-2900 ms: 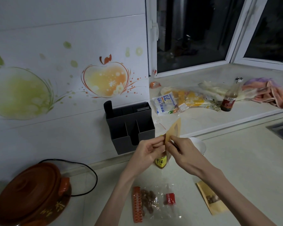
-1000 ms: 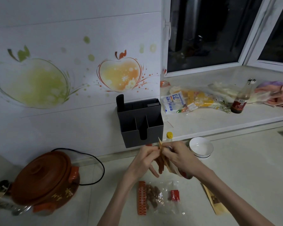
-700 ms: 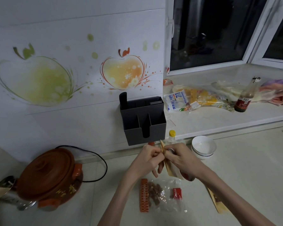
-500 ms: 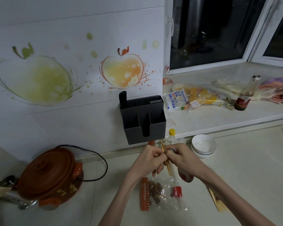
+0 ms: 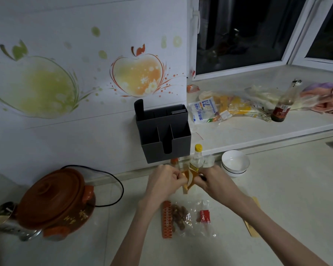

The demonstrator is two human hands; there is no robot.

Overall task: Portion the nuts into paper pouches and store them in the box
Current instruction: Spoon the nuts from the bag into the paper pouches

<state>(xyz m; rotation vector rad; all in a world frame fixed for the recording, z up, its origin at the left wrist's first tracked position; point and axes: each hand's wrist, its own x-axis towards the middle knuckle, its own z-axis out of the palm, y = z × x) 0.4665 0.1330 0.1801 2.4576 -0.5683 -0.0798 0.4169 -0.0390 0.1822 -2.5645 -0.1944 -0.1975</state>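
A small brown paper pouch (image 5: 188, 180) is held above the counter between both hands, its mouth spread apart. My left hand (image 5: 164, 181) pinches its left edge and my right hand (image 5: 212, 180) pinches its right edge. Below the hands lies a clear plastic bag of nuts (image 5: 183, 217) with an orange strip and a red label. A second brown pouch (image 5: 252, 227) lies flat on the counter, partly hidden by my right forearm. The dark grey compartment box (image 5: 162, 135) hangs on the wall just behind the hands.
A brown clay pot (image 5: 54, 202) with a black cord sits at the left. A yellow-capped bottle (image 5: 197, 158) and stacked white bowls (image 5: 235, 163) stand behind the hands. The window sill holds food packets (image 5: 219, 110), a dark bottle (image 5: 284, 106) and a pink cloth (image 5: 327, 100).
The pouch was held upright with its flat side showing; now both hands have lowered it and pulled its edges apart, so the mouth is open. The camera view shifted left and down.
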